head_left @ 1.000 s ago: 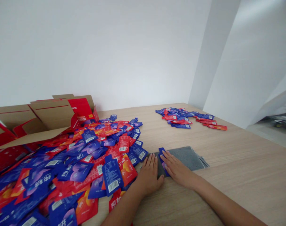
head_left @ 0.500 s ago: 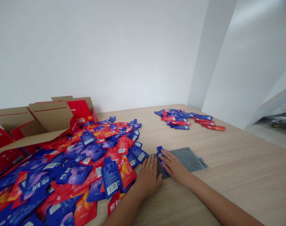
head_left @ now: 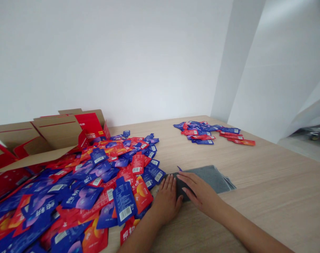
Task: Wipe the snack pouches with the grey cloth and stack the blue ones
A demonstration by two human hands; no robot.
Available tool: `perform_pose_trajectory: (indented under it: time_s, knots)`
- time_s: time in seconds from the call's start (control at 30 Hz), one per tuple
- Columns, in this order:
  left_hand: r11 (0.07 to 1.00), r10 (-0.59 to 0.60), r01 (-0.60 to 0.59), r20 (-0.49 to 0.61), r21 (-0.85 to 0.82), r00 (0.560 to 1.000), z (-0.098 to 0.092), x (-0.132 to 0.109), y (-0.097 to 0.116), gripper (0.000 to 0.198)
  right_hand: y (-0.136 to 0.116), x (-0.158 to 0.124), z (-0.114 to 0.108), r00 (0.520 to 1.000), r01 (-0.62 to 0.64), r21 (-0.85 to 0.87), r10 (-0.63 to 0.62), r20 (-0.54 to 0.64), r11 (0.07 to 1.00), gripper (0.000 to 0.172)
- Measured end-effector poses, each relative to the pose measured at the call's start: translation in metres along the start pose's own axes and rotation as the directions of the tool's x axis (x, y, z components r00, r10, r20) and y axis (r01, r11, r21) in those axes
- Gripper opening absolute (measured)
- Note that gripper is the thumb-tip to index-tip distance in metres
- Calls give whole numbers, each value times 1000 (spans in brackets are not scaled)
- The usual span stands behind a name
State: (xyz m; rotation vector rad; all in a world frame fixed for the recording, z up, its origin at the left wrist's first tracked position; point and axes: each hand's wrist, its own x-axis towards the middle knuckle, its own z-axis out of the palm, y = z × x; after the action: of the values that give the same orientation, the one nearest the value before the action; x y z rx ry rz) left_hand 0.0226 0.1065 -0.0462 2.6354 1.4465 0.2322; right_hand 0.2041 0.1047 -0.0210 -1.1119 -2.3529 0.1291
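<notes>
My left hand (head_left: pixel 167 197) lies flat with fingers stretched out on the near-left end of a dark grey folded cloth (head_left: pixel 211 176). Beside it, above the cloth, is my right hand (head_left: pixel 200 192), its fingers curled round a blue pouch (head_left: pixel 179 168). Only a thin tip of that pouch shows past the fingertips; the hand hides the rest. Just left of my left hand spreads a big heap of red and blue pouches (head_left: pixel 125 200), some with barcodes upward.
An opened red cardboard box (head_left: pixel 91 123) with brown flaps lies at the back left, behind the heap. A smaller pile of red and blue pouches (head_left: pixel 199 133) rests at the far side of the wooden table (head_left: pixel 265 175). A white wall (head_left: pixel 149 63) stands behind.
The blue pouch lay flat on the cloth under my right fingers; now it is tilted and mostly hidden behind that hand, whose fingers have curled. My left hand has stayed in place.
</notes>
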Motion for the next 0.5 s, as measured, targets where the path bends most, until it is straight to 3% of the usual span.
perform_pose_trajectory:
  time_s: [0.17, 0.4, 0.5]
  knots:
    - [1000, 11, -11, 2, 2, 1000, 0, 0, 0, 60, 2, -2, 7, 1000, -20, 7, 19, 23, 1000, 43]
    - [1000, 14, -14, -4, 18, 1000, 1, 1, 1, 60, 17, -6, 36, 978, -55, -126, 78, 193, 991, 48]
    - [1000, 6, -6, -2, 14, 1000, 0, 1, 1, 60, 24, -3, 44, 981, -47, -176, 79, 178, 983, 47]
